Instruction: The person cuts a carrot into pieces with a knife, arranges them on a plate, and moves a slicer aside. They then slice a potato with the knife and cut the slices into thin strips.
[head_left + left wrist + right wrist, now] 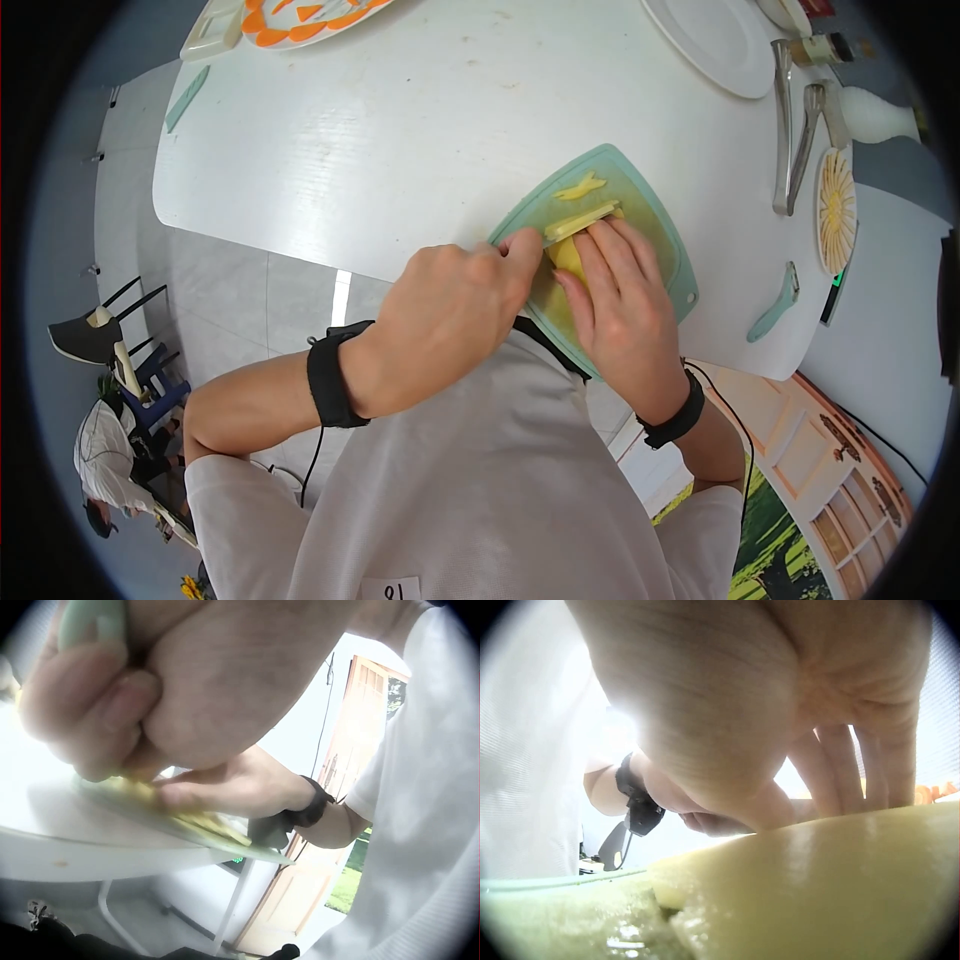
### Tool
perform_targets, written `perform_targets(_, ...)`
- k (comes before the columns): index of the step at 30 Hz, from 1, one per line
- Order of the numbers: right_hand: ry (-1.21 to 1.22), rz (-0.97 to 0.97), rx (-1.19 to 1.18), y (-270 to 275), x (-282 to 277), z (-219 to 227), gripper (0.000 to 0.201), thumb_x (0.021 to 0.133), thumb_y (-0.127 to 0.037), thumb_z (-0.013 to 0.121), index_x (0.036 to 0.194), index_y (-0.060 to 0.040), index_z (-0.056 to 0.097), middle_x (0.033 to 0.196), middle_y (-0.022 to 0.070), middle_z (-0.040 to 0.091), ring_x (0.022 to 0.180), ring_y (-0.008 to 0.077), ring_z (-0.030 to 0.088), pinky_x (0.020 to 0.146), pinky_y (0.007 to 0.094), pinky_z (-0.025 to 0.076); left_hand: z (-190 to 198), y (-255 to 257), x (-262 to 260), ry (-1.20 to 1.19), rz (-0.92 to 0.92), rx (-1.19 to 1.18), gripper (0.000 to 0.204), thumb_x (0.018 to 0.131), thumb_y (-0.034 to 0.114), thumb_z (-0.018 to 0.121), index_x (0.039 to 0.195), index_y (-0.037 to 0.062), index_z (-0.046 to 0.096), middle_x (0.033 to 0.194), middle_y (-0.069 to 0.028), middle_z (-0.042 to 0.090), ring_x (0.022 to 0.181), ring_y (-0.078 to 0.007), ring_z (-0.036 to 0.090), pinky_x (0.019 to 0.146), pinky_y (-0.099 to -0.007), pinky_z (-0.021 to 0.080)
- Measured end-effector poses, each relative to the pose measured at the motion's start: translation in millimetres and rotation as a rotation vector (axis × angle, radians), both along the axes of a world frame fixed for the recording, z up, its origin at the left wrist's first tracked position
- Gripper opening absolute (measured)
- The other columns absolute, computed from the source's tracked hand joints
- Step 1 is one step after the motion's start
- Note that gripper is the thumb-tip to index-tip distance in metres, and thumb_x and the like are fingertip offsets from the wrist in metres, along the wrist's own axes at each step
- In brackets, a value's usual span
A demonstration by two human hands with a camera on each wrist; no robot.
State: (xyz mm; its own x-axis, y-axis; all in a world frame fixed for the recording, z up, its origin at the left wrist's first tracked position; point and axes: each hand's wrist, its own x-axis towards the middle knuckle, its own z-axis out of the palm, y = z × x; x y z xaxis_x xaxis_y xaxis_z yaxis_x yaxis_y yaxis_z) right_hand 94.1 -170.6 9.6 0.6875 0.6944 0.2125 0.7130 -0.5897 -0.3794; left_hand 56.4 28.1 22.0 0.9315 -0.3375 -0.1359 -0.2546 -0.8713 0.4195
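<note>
On the green cutting board (655, 225) lie a yellow food piece (568, 258) and thin yellow strips (580, 187). My left hand (440, 305) is at the board's left edge, its fingers curled round a pale green handle (94, 621), seen in the left wrist view; any blade is hidden from the head view. My right hand (628, 315) rests on the yellow piece from the right, fingers extended and slightly bent, with the fingertips beside a cut slice (582, 221). Close up in the right wrist view, the wet, smooth yellow piece (832, 877) lies under that hand (780, 697).
Orange slices ring a plate (300, 38) at the back left, near a small green object (187, 100). An empty white plate (715, 40), metal tongs (785, 130), a plate of pale strips (836, 210) and a green peeler (774, 305) stand right. Another person (110, 450) is far left.
</note>
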Motion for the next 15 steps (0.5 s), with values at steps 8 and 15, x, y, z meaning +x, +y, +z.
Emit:
perform_targets(8, 0.0, 0.0, 0.003, 0.3, 0.0, 0.6, 0.044, 0.082, -0.003, 0.076, 0.119, 0.0139, 0.06, 0.126, 0.0202, 0.055, 0.12, 0.0367, 0.055, 0.097, 0.0415, 0.052, 4.1, 0.3, 1.8, 0.045, -0.009, 0.034, 0.019, 0.084, -0.001, 0.058, 0.099, 0.0014, 0.048, 0.057, -0.0111, 0.055, 0.047, -0.029, 0.058, 0.043, -0.0383, 0.044)
perform_targets(15, -0.005, 0.002, 0.006, 0.6, -0.1, -0.6, 0.043, 0.082, -0.003, 0.075, 0.119, 0.014, 0.06, 0.126, 0.0204, 0.055, 0.12, 0.0368, 0.055, 0.097, 0.0416, 0.052, 4.6, 1.6, 4.9, 0.051, -0.021, -0.006, 0.021, 0.082, -0.003, 0.059, 0.099, 0.0008, 0.047, 0.057, -0.0119, 0.055, 0.048, -0.0309, 0.058, 0.043, -0.0395, 0.045)
